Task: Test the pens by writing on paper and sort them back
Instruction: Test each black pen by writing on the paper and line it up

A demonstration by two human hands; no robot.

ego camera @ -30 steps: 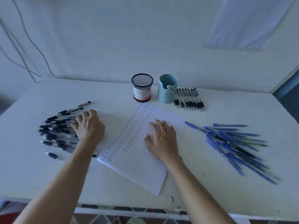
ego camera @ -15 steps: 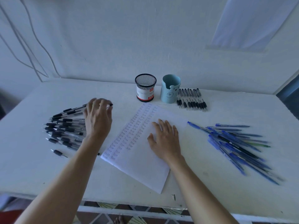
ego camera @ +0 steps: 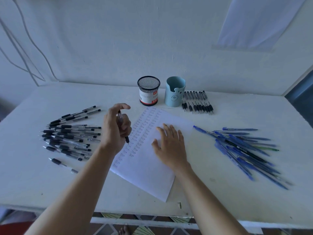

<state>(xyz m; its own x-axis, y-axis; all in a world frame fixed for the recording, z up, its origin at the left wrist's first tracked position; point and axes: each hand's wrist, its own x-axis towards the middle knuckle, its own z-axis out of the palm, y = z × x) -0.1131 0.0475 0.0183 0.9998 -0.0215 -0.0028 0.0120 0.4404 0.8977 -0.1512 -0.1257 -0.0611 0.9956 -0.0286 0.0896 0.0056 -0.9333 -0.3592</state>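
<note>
Pen (ego camera: 120, 118) now aloft, near-upright, tip down.

Background. A pale, blue-tinted wall (ego camera: 118, 39) fills the upper half of the frame, with small chips and cracks near the centre. Thin cables (ego camera: 40, 50) run down it at upper left, toward the far left corner of the table (ego camera: 254, 206). A pale sheet of cloth (ego camera: 254, 22) hangs at upper right. A dark opening (ego camera: 303, 99) shows at the right edge. The white, lightly scuffed table spans the middle and lower frame, its front edge crossing the bottom. Below that edge, patterned floor tiles (ego camera: 152, 228) appear at bottom centre, and a blurred red patch (ego camera: 11, 228) at bottom left. Light is dim, cool and even, and the shadows are soft.
</note>
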